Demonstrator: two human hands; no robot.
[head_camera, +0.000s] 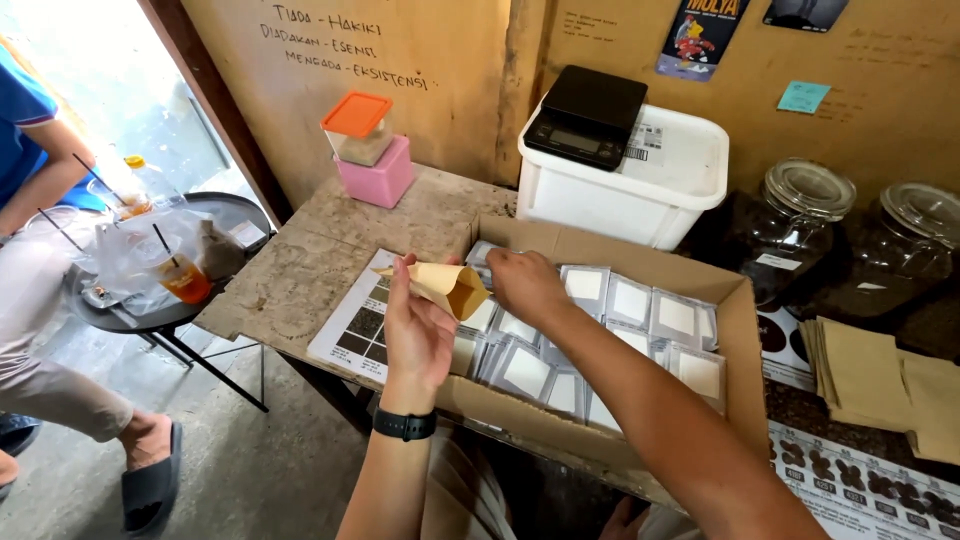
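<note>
Left hand (415, 325), with a black wrist band (404, 424), is raised over the near edge of an open brown cardboard box (745, 375). Its fingers are closed on a small tan kraft-paper pouch (447, 286), held tilted with the open mouth toward the right. Right hand (523, 282) sits just beside the pouch mouth, knuckles up, fingers curled down toward the box contents; whether they pinch anything cannot be told.

The box is filled with rows of small silver sachets with blank white labels (600, 340), standing on edge and leaning. Under the box's left corner lies a printed white sheet with dark square swatches (360, 325).

Behind the box: a white plastic tub (640, 190) carrying a black digital scale (587, 115). To the left, an orange-lidded clear container (358, 127) stacked on a pink square box (377, 172). To the right, two glass jars (800, 215) and a stack of flat tan paper bags (880, 380).

At far left, a seated person (35, 300) beside a small round black table (190, 300) bearing iced drinks.
</note>
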